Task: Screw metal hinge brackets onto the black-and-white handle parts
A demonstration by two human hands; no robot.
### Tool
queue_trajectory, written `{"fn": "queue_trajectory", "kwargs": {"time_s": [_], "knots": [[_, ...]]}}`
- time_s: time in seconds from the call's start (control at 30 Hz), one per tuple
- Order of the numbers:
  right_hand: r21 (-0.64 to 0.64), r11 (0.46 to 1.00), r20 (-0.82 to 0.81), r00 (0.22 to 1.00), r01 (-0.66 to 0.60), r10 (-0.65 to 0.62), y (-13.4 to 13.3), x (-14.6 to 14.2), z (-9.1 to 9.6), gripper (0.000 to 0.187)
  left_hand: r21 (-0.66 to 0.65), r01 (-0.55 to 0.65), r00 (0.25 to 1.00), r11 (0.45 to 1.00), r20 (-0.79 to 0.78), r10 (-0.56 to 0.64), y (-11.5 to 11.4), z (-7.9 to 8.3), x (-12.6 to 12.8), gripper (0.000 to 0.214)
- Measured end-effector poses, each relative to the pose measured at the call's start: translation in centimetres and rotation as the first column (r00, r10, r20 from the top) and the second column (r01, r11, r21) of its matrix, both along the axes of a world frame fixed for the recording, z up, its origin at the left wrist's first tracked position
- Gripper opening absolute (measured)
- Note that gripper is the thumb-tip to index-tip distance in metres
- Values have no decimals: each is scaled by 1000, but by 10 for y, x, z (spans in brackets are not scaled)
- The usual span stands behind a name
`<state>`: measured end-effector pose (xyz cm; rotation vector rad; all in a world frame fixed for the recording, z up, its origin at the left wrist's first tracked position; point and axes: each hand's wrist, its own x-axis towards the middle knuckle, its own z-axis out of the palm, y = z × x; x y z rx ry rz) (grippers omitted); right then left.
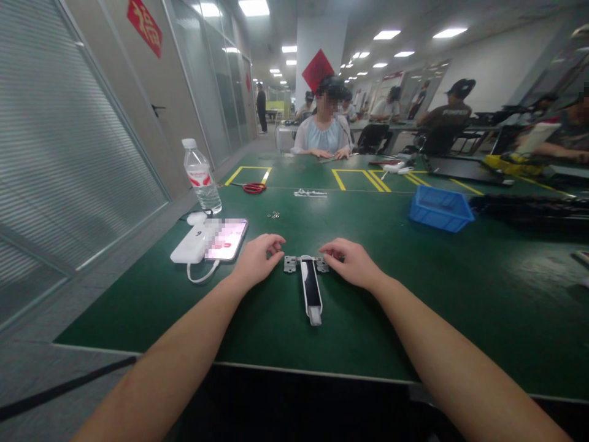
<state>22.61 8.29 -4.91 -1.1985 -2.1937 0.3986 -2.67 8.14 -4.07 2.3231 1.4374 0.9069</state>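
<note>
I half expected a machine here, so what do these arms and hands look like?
They are human: the left hand and right hand wear no gloves, and both forearms are bare, with no sleeves, watch, bracelet, cables or markings visible.

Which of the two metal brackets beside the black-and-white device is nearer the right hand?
The bracket right of the device, by the right hand; the other bracket lies left of it, by the left hand.

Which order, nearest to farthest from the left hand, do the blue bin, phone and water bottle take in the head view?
1. Phone, just left of the left hand
2. Water bottle, farther forward, left side
3. Blue bin, off to the right
</note>
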Motion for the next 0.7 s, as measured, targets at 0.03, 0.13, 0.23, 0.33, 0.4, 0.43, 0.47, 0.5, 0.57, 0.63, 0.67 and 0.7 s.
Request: {"fn": "queue_trajectory", "kwargs": {"time_s": [0.03,0.13,0.23,0.33,0.4,0.43,0.47,0.5,0.57,0.63,0.67,0.7], "knots": [[1,1000,-1,1000,-9,9,0,0,0,16,-2,26,1000,1000,10,-26,-2,0,2,24],[0,1000,0,1000,-28,28,-1,0,1,14,-1,92,995,996,38,-92,-5,0,5,25],[-2,1000,15,999,-29,29,-1,0,1,15,6,129,990,992,54,-129,-6,0,6,28],[-4,1000,24,999,-25,25,-1,0,1,15,23,126,991,992,51,-127,-6,0,6,30],[-8,1000,30,999,-22,23,-1,0,2,15,41,121,992,992,37,-122,-6,2,6,31],[-11,1000,32,999,-23,23,-1,-1,2,15,49,119,992,992,26,-120,-6,3,6,31],[-15,1000,33,999,-24,24,-2,-1,2,15,56,117,993,992,13,-118,-6,3,6,31],[-18,1000,32,999,-26,27,-2,-1,2,15,60,115,993,992,1,-115,-7,4,6,31],[-22,999,29,999,-33,33,-2,-1,2,15,62,109,994,992,-13,-109,-7,5,7,30],[-26,999,28,999,-39,39,-2,-1,2,15,55,103,995,993,-18,-102,-7,6,7,30],[-26,999,29,999,-42,43,-2,-1,2,15,47,102,995,994,-21,-101,-7,6,7,30],[-25,999,33,998,-46,47,-2,-1,2,15,38,105,994,994,-25,-104,-7,5,7,30]]}}
